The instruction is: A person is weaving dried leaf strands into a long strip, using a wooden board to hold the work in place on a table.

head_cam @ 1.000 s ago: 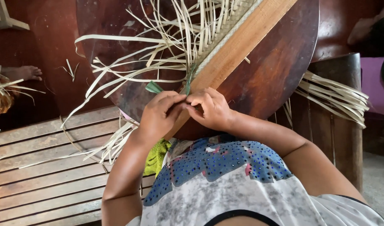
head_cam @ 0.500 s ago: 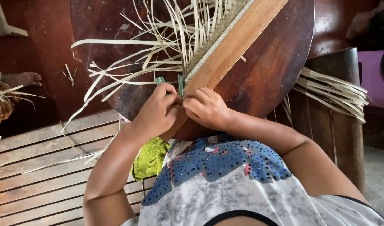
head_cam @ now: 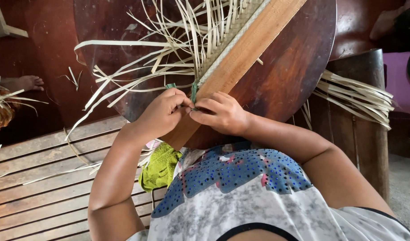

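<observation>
At the near edge of the round dark wooden desk (head_cam: 294, 67), my left hand (head_cam: 162, 114) and right hand (head_cam: 220, 114) pinch a thin green leaf strip (head_cam: 193, 91) beside the pale woven mat (head_cam: 222, 38); light, pliant, probably easily creased, best gripped near its end.

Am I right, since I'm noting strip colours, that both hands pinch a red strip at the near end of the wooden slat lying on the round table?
Not quite: the strip is green, not red. The head view shows the left hand and right hand pinching it at the near end of the wooden slat on the round table.
</observation>
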